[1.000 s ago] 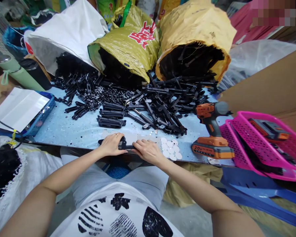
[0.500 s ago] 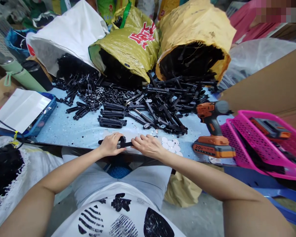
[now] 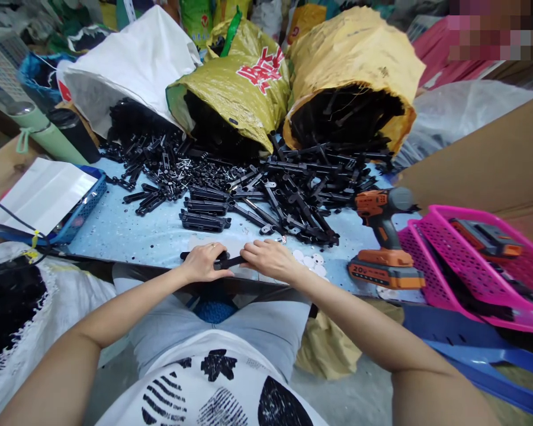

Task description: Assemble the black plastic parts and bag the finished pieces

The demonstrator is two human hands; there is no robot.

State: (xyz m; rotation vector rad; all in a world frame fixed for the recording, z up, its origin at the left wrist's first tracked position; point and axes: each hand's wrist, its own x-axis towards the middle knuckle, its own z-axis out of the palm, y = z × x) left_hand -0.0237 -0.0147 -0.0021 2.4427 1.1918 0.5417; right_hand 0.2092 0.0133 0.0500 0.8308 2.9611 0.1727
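At the table's front edge my left hand point(image 3: 206, 262) is closed around a dark plastic part, most of it under the fingers. My right hand point(image 3: 269, 259) grips the right end of a black bar point(image 3: 231, 262) that runs between both hands. Whether these are one joined piece I cannot tell. Just beyond my hands lie several black slotted parts point(image 3: 205, 221) in a stack, and a heap of long black arms point(image 3: 293, 201). White round discs point(image 3: 308, 259) are spread beside my right wrist.
An orange cordless drill point(image 3: 384, 236) stands at the right, by pink baskets point(image 3: 475, 266). Behind the heap, a white sack point(image 3: 133, 65), a yellow-green sack point(image 3: 235, 89) and a yellow sack point(image 3: 350, 59) spill black parts. A blue basket point(image 3: 82, 204) sits left.
The view has shifted slightly, so the table appears a little lower. The bar's right end now tilts up slightly more; both hands keep their hold.
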